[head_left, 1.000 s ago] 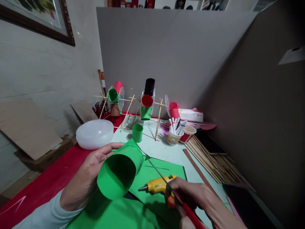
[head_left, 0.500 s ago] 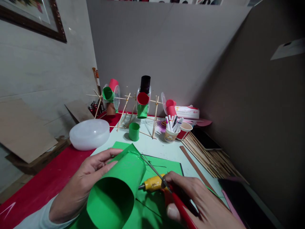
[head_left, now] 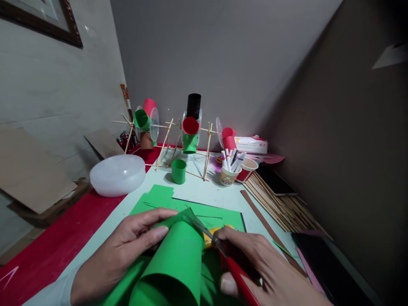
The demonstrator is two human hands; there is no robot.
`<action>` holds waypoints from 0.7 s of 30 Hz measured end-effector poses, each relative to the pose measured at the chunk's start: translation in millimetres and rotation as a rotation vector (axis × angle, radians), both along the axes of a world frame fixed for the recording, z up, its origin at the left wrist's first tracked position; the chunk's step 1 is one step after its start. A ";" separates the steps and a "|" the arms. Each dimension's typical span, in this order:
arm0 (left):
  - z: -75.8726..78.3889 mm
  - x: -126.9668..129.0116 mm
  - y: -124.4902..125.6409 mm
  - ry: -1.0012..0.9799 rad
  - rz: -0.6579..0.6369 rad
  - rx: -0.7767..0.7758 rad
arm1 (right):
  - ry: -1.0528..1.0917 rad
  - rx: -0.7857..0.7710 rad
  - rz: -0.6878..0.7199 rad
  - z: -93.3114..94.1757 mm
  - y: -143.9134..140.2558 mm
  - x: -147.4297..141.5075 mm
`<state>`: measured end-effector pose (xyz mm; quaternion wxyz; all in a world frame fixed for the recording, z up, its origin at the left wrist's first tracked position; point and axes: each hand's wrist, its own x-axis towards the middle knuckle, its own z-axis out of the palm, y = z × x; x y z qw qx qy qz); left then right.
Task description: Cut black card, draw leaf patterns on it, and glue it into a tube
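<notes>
A grey panel (head_left: 223, 63) is filling the upper middle of the frame, and below it a pale table (head_left: 197, 191) is stretching toward the lower edge. Across the middle of the picture, a stand of thin sticks (head_left: 208, 146) is carrying coloured paper cylinders. Green sheets (head_left: 159, 195) are covering the near part of the table. Above them, at the bottom centre, a green paper tube (head_left: 178, 250) is leaning toward the viewer; it is showing a smooth, bright, evenly curved wall, a wide round mouth with a shadowed inside that the lower edge of the frame is cutting off, and at its far end an uneven rim that is rising to a pointed corner. The right hand (head_left: 255, 259), at lower right, is curling around the red handles of a pair of scissors (head_left: 237, 274), whose blades are meeting the tube's far rim. The left hand (head_left: 124, 246), at lower left, is pinching that end of the tube, its thumb lying along the near side. A translucent bowl (head_left: 117, 174) is resting at middle left. A small green cylinder (head_left: 179, 172) is standing upright near the centre, and a yellow glue gun (head_left: 208, 241) is lying mostly hidden behind the scissors.
</notes>
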<state>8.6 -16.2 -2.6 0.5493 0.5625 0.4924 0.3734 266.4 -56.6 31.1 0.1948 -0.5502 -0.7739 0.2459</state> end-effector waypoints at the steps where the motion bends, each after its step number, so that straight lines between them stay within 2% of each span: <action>1: -0.6 0.3 -0.6 0.031 -0.016 0.006 | 0.035 -0.009 -0.015 0.5 -1.8 0.7; 5: -2.2 -0.7 -1.9 0.129 0.051 0.080 | 0.094 -0.079 -0.006 3.3 -5.5 2.7; 9: -2.5 -3.2 -2.2 0.135 0.014 0.015 | 0.081 -0.109 0.010 4.7 -3.2 3.0; 15: -4.4 -4.9 -2.0 0.013 -0.039 -0.089 | 0.063 -0.111 0.002 6.4 0.5 3.3; 21: -1.3 -1.2 -0.7 -0.134 -0.035 -0.150 | 0.073 -0.129 0.008 5.5 -2.0 6.6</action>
